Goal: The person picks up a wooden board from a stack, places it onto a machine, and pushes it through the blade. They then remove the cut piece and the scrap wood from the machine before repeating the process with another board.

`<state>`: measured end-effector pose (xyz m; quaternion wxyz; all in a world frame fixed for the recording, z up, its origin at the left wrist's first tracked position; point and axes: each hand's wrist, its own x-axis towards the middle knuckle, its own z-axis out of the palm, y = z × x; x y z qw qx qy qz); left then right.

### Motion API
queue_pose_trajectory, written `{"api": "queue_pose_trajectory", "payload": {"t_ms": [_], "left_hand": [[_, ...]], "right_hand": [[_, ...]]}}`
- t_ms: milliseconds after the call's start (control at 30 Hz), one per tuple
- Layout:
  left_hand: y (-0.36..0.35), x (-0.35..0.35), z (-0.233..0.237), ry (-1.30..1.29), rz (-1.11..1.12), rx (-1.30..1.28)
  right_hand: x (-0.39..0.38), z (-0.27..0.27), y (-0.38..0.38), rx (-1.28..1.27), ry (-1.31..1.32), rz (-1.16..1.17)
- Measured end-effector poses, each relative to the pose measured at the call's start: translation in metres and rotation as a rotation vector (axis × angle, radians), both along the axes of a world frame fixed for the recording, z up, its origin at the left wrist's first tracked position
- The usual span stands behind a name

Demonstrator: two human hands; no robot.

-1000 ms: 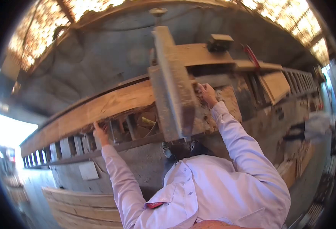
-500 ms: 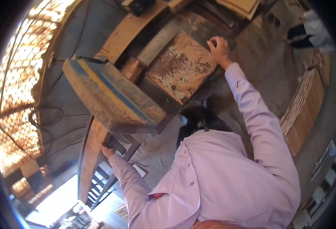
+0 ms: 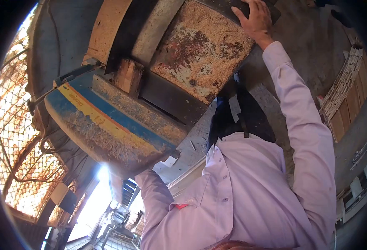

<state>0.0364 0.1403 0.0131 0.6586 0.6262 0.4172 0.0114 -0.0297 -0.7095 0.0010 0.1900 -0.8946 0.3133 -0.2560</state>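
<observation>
My right hand lies at the dark metal edge of a woodworking machine, its thumb spread away from the fingers. Nothing shows in its grasp, though the fingertips are partly cut off by the frame. Below it is the machine's flat table, strewn with sawdust. A blue cover with a yellow stripe, caked in dust, stands left of the table. My left sleeve reaches behind this cover, which hides my left hand. A short wooden block sits between the cover and the table.
A long wooden plank curves along the upper left in this wide view. Stacked boards stand at the right. Bright mesh and loose cables are at far left. A small box hangs near the mesh.
The view has moved closer to the machine, so the cover and table look larger. My left hand has passed out of sight behind the cover. My right hand's fingers have spread along the edge.
</observation>
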Motion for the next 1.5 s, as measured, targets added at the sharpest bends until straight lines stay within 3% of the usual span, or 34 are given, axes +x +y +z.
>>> {"api": "queue_pose_trajectory", "payload": {"t_ms": [167, 267, 500, 567, 1000, 1033, 1133, 1200, 1500], "left_hand": [[0.004, 0.010, -0.003, 0.033, -0.038, 0.033], [-0.002, 0.034, -0.012, 0.080, -0.119, 0.040], [-0.021, 0.070, -0.036, 0.092, -0.177, 0.029], [-0.010, 0.066, -0.037, 0.059, -0.138, 0.020], [0.036, 0.016, -0.050, -0.246, 0.337, 0.036], [0.033, 0.011, -0.045, -0.150, 0.310, 0.243], [0.048, 0.010, -0.064, -0.308, 0.280, -0.036], [-0.025, 0.012, -0.006, -0.222, 0.407, 0.125], [-0.016, 0.017, -0.011, -0.226, 0.485, 0.129]], "right_hand": [[0.006, -0.008, -0.001, -0.037, -0.038, -0.022], [0.011, -0.023, -0.007, -0.067, -0.306, 0.016], [-0.005, -0.007, -0.008, 0.162, -0.009, -0.034], [0.002, -0.013, -0.009, -0.192, -0.206, -0.011], [0.010, -0.005, -0.003, -0.075, -0.088, 0.035], [0.010, -0.003, -0.001, -0.070, -0.077, 0.037], [0.011, 0.002, 0.001, -0.067, -0.089, 0.094], [0.011, 0.000, 0.000, -0.054, -0.077, 0.100], [0.005, 0.006, 0.005, -0.076, 0.016, 0.088]]}}
